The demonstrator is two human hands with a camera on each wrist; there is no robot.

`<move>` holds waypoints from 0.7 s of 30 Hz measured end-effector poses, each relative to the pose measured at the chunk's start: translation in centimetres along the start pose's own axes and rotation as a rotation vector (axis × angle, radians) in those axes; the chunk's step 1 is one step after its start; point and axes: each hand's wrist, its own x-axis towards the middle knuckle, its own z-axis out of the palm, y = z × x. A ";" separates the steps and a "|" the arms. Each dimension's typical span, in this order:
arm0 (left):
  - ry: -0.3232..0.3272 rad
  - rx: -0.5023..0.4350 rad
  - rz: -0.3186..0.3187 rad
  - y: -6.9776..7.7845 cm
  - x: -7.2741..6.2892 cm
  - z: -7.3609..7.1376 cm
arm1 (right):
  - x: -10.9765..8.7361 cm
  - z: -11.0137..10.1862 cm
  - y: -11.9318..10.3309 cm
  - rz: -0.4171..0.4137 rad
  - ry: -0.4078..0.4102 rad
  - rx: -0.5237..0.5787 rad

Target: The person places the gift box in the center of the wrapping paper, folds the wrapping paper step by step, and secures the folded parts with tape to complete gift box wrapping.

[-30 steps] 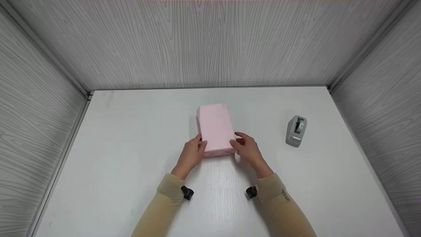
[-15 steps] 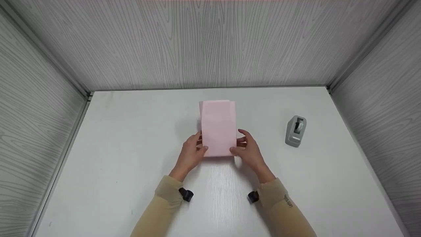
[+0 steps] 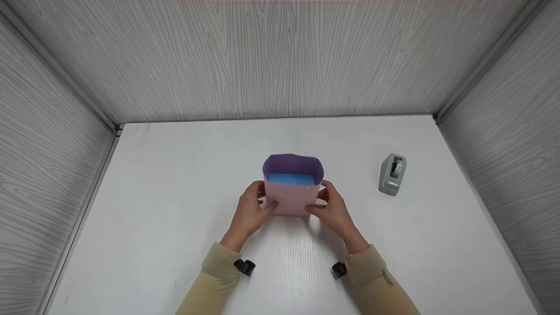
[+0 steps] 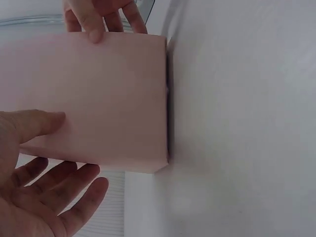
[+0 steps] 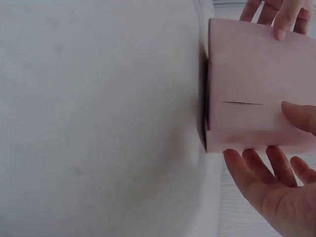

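Observation:
A box wrapped in pink paper (image 3: 292, 199) stands upright on the table before me. Its paper sleeve gapes at the top, showing a purple inside (image 3: 292, 162) and the end of a blue box (image 3: 291, 178). My left hand (image 3: 251, 209) grips the left side, thumb on the near face, fingers along the side. On the right side my right hand (image 3: 334, 213) holds it the same way. In the left wrist view the pink face (image 4: 108, 89) is smooth, its lower end right at the table. A short dark slit line (image 5: 240, 102) marks the paper in the right wrist view.
A grey tape dispenser (image 3: 392, 175) with a roll in it stands on the white table (image 3: 175, 197) to the right. Wood-grain panels (image 3: 280, 61) rise behind the table and along both sides.
Both hands have tipped the wrapped box from lying flat to standing upright. Its open end, with the purple inside and blue box, now faces up. The tape dispenser stays put.

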 end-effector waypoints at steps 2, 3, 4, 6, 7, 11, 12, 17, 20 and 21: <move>0.001 -0.015 0.014 0.2 -0.3 -0.1 | -0.7 -0.1 -1.2 -0.021 -0.005 0.023; 0.002 -0.021 0.022 0.3 -0.4 -0.1 | -1.0 -0.1 -1.9 -0.031 -0.007 0.029; 0.004 -0.024 0.036 0.4 -0.6 -0.2 | -1.2 -0.1 -2.5 -0.042 -0.004 0.034; 0.011 -0.023 0.065 0.6 -0.7 -0.3 | -1.4 -0.1 -3.1 -0.063 0.015 0.041; 0.015 -0.020 0.076 0.8 -0.7 -0.4 | -1.5 -0.1 -3.3 -0.082 0.027 0.040; 0.055 0.022 0.133 1.1 -0.8 -0.5 | -0.9 0.2 -1.8 -0.124 0.083 0.038; 0.068 0.029 0.140 1.2 -0.8 -0.5 | -0.9 0.3 -1.9 -0.132 0.094 0.039; 0.139 0.066 0.172 1.3 -0.8 -0.3 | -0.8 0.7 -2.1 -0.137 0.158 0.015; 0.180 0.092 0.185 1.4 -0.7 -0.1 | -0.7 0.9 -2.3 -0.135 0.198 0.001; 0.191 0.101 0.187 1.4 -0.7 -0.1 | -0.6 1.0 -2.4 -0.135 0.210 -0.003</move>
